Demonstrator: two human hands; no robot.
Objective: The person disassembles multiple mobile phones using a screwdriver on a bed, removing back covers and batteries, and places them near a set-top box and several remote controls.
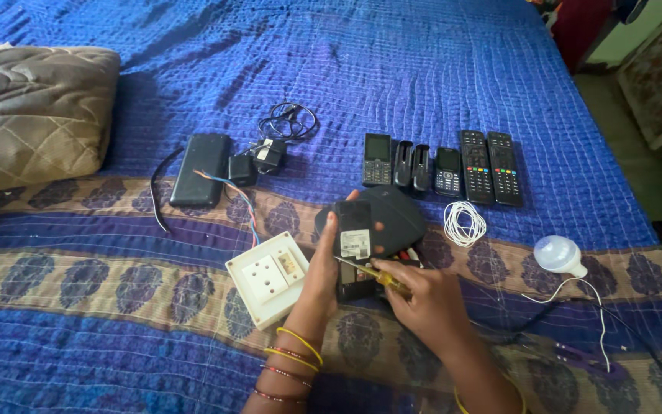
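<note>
We hold a black device (373,222) upright on the bed (423,69), just right of the white switch socket (268,277): our left hand (322,272) clamps its side, our right hand (421,299) grips a yellow-handled screwdriver (369,274) against it. Beyond it lie two phones (378,159) and two remotes (490,166); a white cord coil (464,224) sits right.

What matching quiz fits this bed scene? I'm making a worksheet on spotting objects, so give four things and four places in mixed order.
Things:
1. screwdriver
2. white socket box
3. coiled white cord
4. LED bulb

Places:
A. far right, beyond the cord
B. in the right hand
C. beside the left hand, on its left
D. below the two remote controls

Pairs: 1-B, 2-C, 3-D, 4-A
</note>
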